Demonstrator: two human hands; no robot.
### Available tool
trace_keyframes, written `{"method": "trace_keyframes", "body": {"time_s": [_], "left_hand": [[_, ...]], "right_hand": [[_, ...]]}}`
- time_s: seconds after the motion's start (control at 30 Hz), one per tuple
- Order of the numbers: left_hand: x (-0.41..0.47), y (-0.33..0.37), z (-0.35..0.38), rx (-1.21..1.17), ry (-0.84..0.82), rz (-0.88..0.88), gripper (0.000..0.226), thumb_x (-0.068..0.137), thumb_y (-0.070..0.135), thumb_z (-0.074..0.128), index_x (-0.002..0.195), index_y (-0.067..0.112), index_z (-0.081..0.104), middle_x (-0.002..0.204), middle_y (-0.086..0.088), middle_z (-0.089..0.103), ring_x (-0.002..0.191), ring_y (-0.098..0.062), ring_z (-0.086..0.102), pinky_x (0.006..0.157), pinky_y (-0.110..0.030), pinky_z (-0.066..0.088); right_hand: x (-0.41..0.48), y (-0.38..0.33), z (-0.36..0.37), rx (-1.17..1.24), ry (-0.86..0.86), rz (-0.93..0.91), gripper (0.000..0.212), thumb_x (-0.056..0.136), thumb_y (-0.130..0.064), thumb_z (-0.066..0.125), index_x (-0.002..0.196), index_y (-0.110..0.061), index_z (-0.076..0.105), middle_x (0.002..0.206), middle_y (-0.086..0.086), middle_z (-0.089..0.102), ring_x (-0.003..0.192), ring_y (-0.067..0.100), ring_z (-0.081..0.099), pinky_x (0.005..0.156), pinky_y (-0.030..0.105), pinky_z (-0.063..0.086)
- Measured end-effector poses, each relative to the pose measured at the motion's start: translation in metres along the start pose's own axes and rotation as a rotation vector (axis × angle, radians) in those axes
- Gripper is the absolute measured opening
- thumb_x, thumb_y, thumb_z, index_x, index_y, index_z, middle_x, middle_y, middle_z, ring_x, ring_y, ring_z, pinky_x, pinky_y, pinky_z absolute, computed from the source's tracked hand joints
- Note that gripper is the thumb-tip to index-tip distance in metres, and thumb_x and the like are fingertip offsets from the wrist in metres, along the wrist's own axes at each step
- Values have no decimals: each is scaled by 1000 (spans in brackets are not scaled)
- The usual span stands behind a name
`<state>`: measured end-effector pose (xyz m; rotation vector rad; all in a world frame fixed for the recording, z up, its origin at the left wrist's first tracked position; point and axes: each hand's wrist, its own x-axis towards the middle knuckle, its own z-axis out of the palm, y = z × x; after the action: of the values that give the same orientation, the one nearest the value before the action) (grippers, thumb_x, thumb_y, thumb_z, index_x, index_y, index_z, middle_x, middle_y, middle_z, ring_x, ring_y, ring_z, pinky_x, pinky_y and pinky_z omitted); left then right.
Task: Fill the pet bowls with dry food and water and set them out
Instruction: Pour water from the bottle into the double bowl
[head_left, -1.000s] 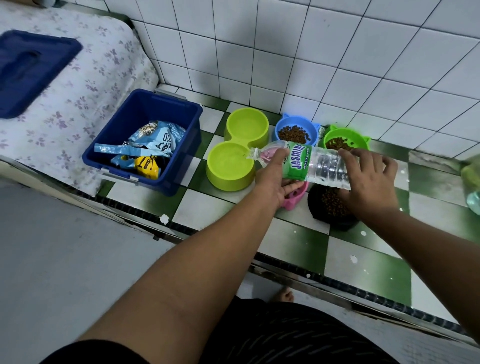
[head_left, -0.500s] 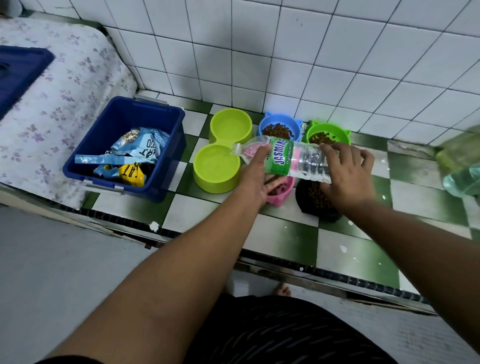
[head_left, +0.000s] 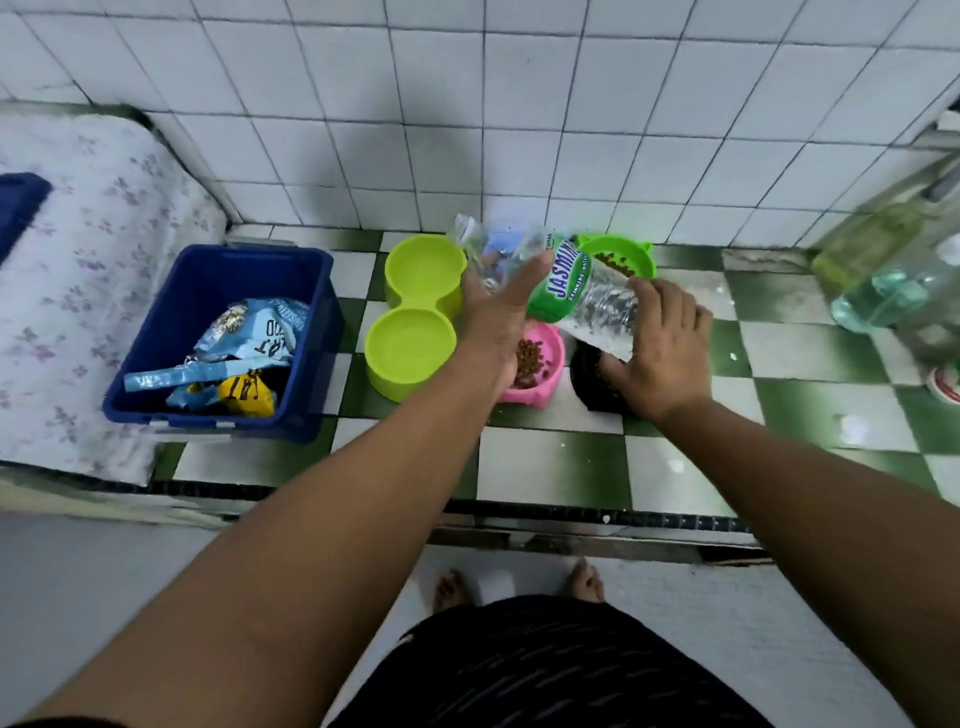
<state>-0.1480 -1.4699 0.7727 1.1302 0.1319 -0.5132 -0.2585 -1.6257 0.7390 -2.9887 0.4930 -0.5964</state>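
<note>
A clear water bottle (head_left: 569, 283) with a green label hangs tilted over the bowls, its neck raised toward the back left. My left hand (head_left: 496, 317) holds it near the neck, thumb along its side. My right hand (head_left: 662, 353) grips its base end. A lime double bowl (head_left: 410, 345) stands left of my hands. Kibble lies in the pink bowl (head_left: 553, 358) below the bottle and in the green bowl (head_left: 631, 254) behind it. A black bowl (head_left: 584, 376) is mostly under my right hand. A blue bowl (head_left: 501, 244) shows only through the bottle.
A blue bin (head_left: 234, 275) with cat food bags (head_left: 249, 332) stands at the left on the green and white checked ledge (head_left: 550, 457). Floral cloth (head_left: 78, 291) covers the far left. Large water bottles (head_left: 883, 291) stand at the right. A tiled wall backs the ledge.
The bottle went from lying level, mouth toward the lime bowl, to neck tilted up. Both hands kept hold of it. The camera view shifted downward.
</note>
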Motion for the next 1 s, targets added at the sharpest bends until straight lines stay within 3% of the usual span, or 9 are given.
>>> {"method": "trace_keyframes", "body": {"time_s": [0.1, 0.23, 0.43, 0.6, 0.7, 0.83, 1.0], "left_hand": [[-7, 10, 31, 147, -94, 103, 86, 63, 31, 89, 135, 17, 43, 139, -10, 50, 125, -32, 60, 101, -58, 53], [-13, 2, 88, 393, -179, 254, 74, 68, 26, 94, 126, 20, 49, 122, -7, 56, 107, -21, 65, 96, -47, 57], [-13, -20, 184, 546, -389, 323, 76, 63, 23, 95, 126, 16, 52, 124, -10, 61, 109, -23, 67, 95, -46, 58], [-6, -51, 254, 670, -579, 394, 76, 61, 19, 95, 126, 18, 55, 120, -3, 58, 104, -18, 68, 88, -31, 61], [1, -76, 288, 794, -752, 410, 79, 60, 16, 94, 129, 18, 54, 125, -8, 59, 107, -23, 70, 92, -41, 61], [10, -104, 323, 821, -898, 361, 77, 64, -1, 90, 125, 23, 50, 114, 9, 62, 91, -1, 72, 78, -22, 59], [26, -121, 348, 862, -1062, 254, 82, 69, -11, 82, 139, 5, 43, 128, -7, 63, 113, -22, 70, 91, -35, 59]], "right_hand": [[-11, 5, -9, 78, 85, 146, 84, 69, -43, 77, 135, -3, 44, 127, 19, 50, 115, 37, 48, 96, 49, 40], [-24, 32, -19, 178, 113, 333, 91, 67, -47, 80, 136, -1, 41, 127, 19, 48, 118, 37, 47, 101, 48, 41], [-41, 98, -40, 292, 215, 492, 90, 65, -42, 86, 129, 5, 43, 124, 21, 48, 117, 39, 48, 102, 48, 42], [-52, 168, -46, 456, 216, 545, 84, 79, -44, 75, 142, -6, 34, 137, 11, 46, 125, 28, 48, 107, 44, 43], [-55, 206, -45, 549, 174, 585, 84, 84, -43, 70, 149, -14, 25, 147, 6, 45, 130, 24, 49, 108, 44, 44], [-55, 248, -44, 621, 186, 609, 78, 85, -37, 72, 147, -14, 31, 141, 5, 51, 127, 22, 52, 107, 44, 45], [-60, 282, -37, 604, 232, 658, 78, 80, -39, 78, 138, -9, 35, 134, 8, 51, 122, 24, 53, 103, 44, 47]]}}
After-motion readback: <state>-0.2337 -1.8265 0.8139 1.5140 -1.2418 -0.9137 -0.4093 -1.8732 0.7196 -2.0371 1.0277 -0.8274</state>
